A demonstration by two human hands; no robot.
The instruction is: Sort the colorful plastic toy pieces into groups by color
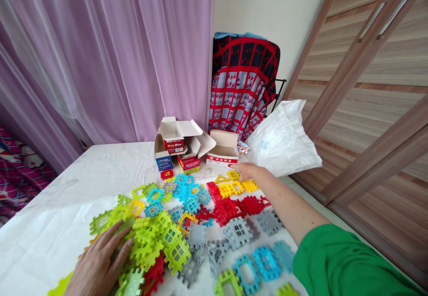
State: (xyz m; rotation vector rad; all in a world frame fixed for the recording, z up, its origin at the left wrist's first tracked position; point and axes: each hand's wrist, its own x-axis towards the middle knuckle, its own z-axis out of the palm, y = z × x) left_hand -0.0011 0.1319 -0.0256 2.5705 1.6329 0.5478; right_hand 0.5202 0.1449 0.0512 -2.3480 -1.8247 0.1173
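My left hand point(102, 260) lies palm down at the near left with its fingers apart. It rests against a heap of lime-green interlocking plastic building pieces point(147, 238). My right hand point(246, 171) reaches to the far side, fingers stretched leftward just in front of a red-and-white carton point(222, 153). Below it are yellow pieces point(230, 190); whether the fingertips touch one is hard to see. Red pieces point(227, 209), grey pieces point(237, 231) and blue pieces point(185, 189) spread across the middle. Larger blue frames point(247, 273) lie at the near right.
Small open cartons point(173, 137) are stacked at the back of the white-covered table point(43, 211). A white plastic bag point(281, 140) stands at the back right. Behind are a purple curtain point(143, 55), a chair draped in checked cloth point(244, 73) and a wooden wardrobe point(364, 100).
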